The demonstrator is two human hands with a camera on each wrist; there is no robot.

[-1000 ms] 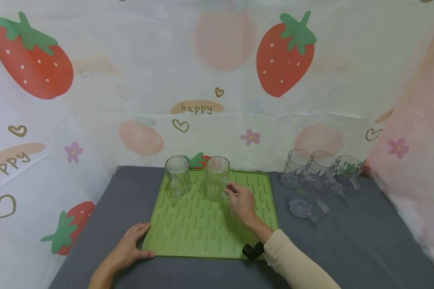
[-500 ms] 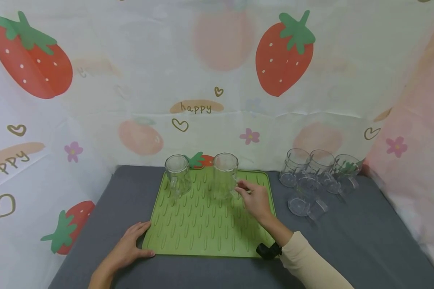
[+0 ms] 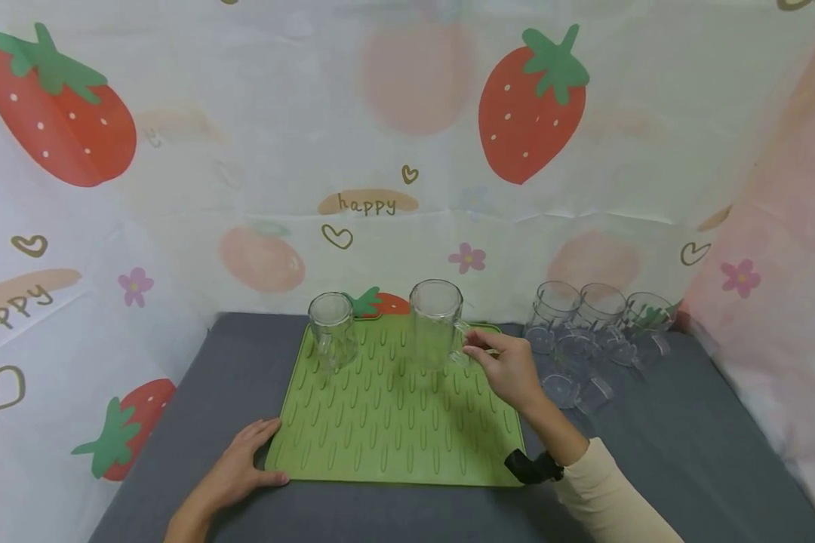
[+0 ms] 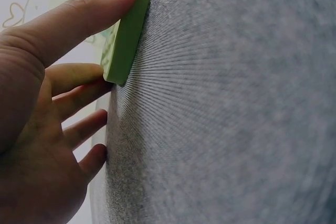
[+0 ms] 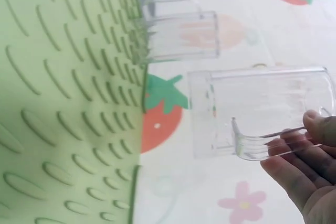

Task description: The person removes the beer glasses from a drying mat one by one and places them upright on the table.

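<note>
My right hand (image 3: 509,366) pinches the handle of a clear glass mug (image 3: 435,324), thumb on one side and fingers on the other. The mug is upright over the back right part of a green ridged mat (image 3: 380,445). In the right wrist view a gap shows between this mug (image 5: 257,103) and the mat (image 5: 68,129). Another clear mug (image 3: 333,332) stands at the mat's back left. My left hand (image 3: 234,467) is at the mat's front left corner; in the left wrist view its thumb (image 4: 84,22) lies along the edge with the fingers spread.
Several clear mugs (image 3: 557,309) are grouped at the back right of the grey tablecloth (image 3: 665,452), one of them (image 3: 562,388) nearer the front. A curtain printed with strawberries (image 3: 533,113) hangs behind the table and along both sides.
My right hand has carried the mug rightward over the mat, away from the mug at the back left, and the mug looks slightly higher. My left hand has stayed at the mat's corner.
</note>
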